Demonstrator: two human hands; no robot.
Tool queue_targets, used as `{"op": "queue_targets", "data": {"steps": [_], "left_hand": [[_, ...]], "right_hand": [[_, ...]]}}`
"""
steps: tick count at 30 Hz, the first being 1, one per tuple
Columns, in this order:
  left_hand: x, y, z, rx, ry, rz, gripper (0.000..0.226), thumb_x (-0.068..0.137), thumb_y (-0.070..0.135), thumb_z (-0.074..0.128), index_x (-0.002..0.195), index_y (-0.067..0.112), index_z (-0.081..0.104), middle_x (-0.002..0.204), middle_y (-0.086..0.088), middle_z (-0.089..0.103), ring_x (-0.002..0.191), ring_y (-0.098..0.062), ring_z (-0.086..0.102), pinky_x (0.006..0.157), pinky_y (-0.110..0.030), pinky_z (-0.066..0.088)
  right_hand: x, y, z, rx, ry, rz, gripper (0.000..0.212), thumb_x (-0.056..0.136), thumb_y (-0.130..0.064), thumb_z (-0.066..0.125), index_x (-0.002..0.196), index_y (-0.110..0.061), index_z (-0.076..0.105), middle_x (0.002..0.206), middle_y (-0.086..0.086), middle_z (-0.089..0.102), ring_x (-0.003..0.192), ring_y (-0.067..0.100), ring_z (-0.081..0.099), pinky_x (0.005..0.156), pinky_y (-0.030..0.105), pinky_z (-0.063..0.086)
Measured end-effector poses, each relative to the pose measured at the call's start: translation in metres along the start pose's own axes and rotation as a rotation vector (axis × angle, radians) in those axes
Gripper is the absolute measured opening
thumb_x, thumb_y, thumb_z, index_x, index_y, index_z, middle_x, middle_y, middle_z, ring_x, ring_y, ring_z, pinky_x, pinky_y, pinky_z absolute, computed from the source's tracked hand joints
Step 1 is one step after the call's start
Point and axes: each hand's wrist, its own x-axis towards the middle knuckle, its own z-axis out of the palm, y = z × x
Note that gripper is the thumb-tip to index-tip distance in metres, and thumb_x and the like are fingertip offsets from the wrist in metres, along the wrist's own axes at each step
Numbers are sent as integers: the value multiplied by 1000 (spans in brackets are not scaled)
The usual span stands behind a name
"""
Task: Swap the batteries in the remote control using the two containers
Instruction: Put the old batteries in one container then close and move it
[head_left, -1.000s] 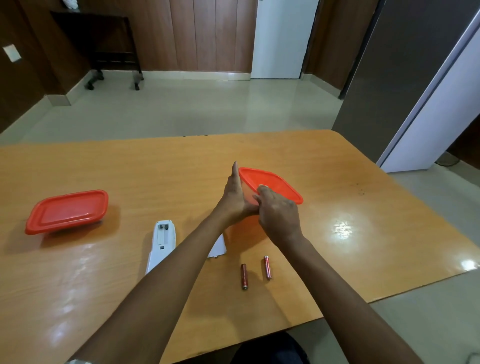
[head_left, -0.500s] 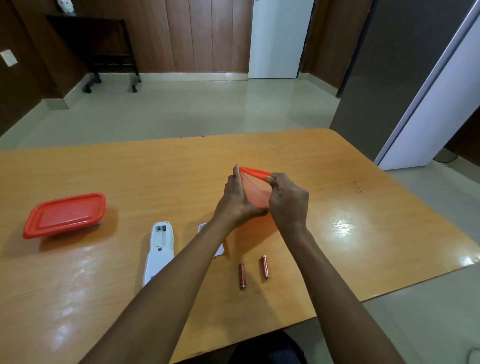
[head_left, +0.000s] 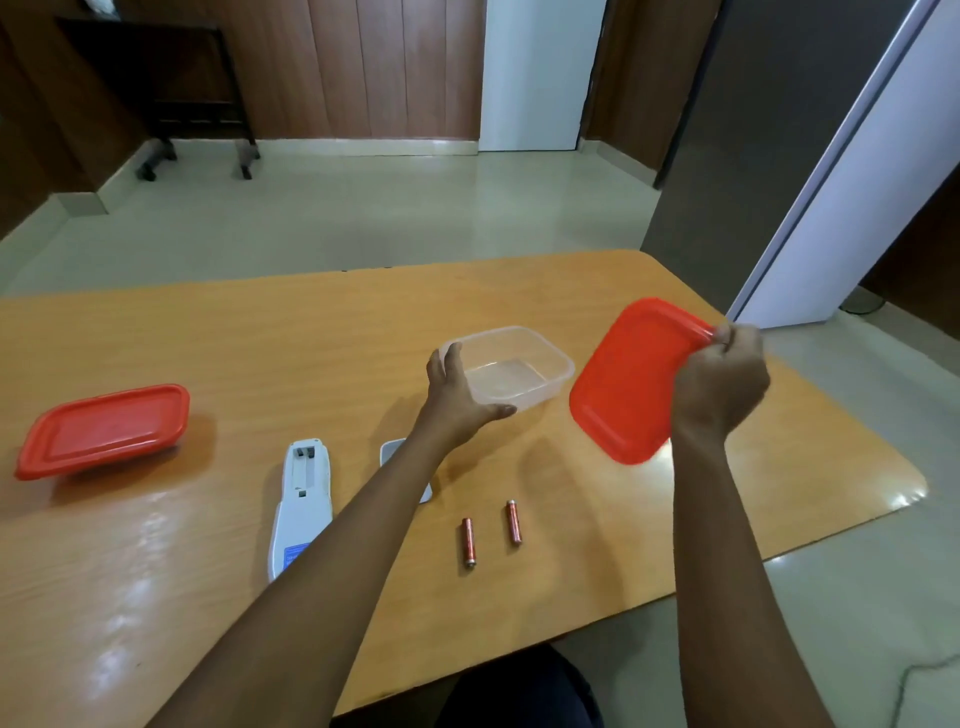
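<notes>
Opening step: the right hand (head_left: 719, 384) pinches the red lid (head_left: 628, 384) aloft near the table's (head_left: 208, 338) right edge; the left hand (head_left: 457, 395) grips the open clear container (head_left: 519, 369) mid-table. Next, probably park the lid, then drop in the batteries (head_left: 469, 540) lying near the front edge

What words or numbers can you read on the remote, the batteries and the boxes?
Blue label on the remote: it has print, but it is too blurred to read.
Batteries: any marks are too small to read.
Red lid in the right hand: no words show.
Closed container: no words show.
Clear container: no words show.
So nothing here can be read.
</notes>
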Motion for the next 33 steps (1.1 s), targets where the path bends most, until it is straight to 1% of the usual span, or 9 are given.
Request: {"op": "queue_targets", "data": {"steps": [6, 11, 14, 17, 20, 23, 28, 30, 33], "left_hand": [[-1, -2, 2, 91, -113, -90, 110, 74, 29, 76, 150, 18, -4, 151, -4, -37, 148, -22, 0, 118, -35, 19], [-10, 4, -5, 190, -92, -29, 91, 80, 31, 70, 149, 16, 13, 157, -6, -23, 146, -25, -16, 119, -39, 8], [-26, 7, -10, 249, 25, 93, 60, 87, 20, 60, 141, 12, 35, 156, -9, 10, 144, -29, 3, 113, -38, 21], [-53, 5, -9, 328, 118, 185, 33, 87, 11, 53, 120, 9, 57, 131, -11, 46, 126, -29, 32, 99, -36, 36], [-81, 2, -6, 357, 90, 156, 24, 89, 11, 47, 104, 5, 65, 110, -12, 59, 108, -27, 53, 86, -39, 46], [-101, -5, -1, 435, 10, 107, 24, 90, 16, 45, 100, 5, 64, 105, -9, 61, 97, -26, 59, 80, -41, 49], [-110, -12, 2, 492, -48, 26, 26, 89, 23, 48, 107, 6, 59, 111, -6, 59, 98, -24, 58, 78, -37, 48], [-112, -11, 4, 538, -75, -14, 29, 90, 25, 49, 109, 5, 56, 112, -8, 59, 100, -25, 58, 74, -36, 46], [-118, -10, 9, 576, -105, -57, 24, 90, 20, 47, 109, 4, 50, 106, -11, 61, 94, -27, 59, 64, -32, 41]], "right_hand": [[-13, 36, -8, -62, -244, 307, 27, 94, -6, 37, 99, 9, 59, 105, 27, 61, 96, 38, 57, 75, 40, 43], [-28, 46, -1, -96, -419, 359, 28, 94, -5, 36, 108, 4, 59, 113, 22, 61, 102, 36, 57, 76, 35, 43], [-33, 48, -2, -145, -481, 322, 32, 89, 0, 37, 114, 0, 58, 119, 19, 60, 106, 33, 56, 73, 28, 37], [-42, 45, -7, -183, -517, 262, 35, 86, -1, 38, 115, -4, 58, 123, 14, 58, 112, 32, 53, 79, 29, 39], [-55, 37, -12, -229, -514, 190, 34, 85, -2, 40, 113, -5, 60, 122, 13, 58, 118, 32, 46, 86, 36, 42], [-63, 30, -15, -248, -531, 172, 36, 84, 2, 41, 116, -2, 57, 126, 15, 54, 121, 33, 42, 85, 36, 42], [-70, 24, -23, -172, -650, 189, 37, 83, 3, 39, 113, -2, 60, 123, 14, 57, 108, 30, 55, 75, 27, 39], [-77, 20, -26, -132, -717, 188, 31, 82, 2, 40, 100, -4, 65, 108, 14, 64, 97, 29, 60, 73, 29, 42], [-94, 14, -29, 8, -919, 236, 23, 81, 4, 41, 78, -7, 61, 76, 15, 64, 60, 23, 58, 59, 32, 45]]}}
